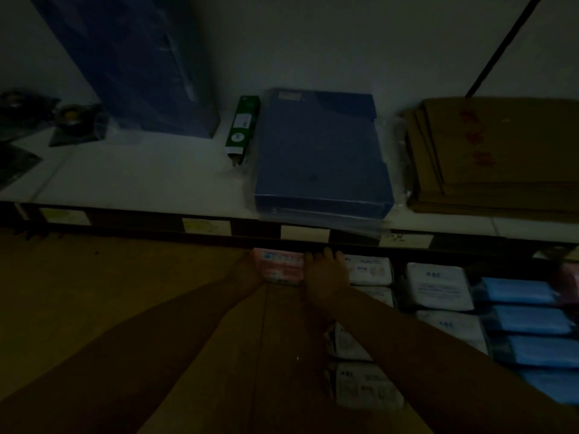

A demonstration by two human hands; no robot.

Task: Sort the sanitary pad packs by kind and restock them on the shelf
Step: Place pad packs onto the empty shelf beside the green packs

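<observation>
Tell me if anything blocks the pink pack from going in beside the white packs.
Nothing visible does. The left hand and right hand hold the pink pack beside the white packs; farther in is too dark to tell.

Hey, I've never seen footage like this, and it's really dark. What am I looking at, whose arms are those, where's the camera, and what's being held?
There is no machine here. A person wears one camera on the head, looking forward and down, so the two bare arms are their own. The left hand and right hand hold a pink pack between them, just under the edge of the upper shelf. To its right lie white packs, then blue packs. On the upper shelf sit a flat blue box in clear wrap, a small green carton, a stack of flattened cardboard and a tall blue box. The light is too dim to read the print on the packs.
</observation>
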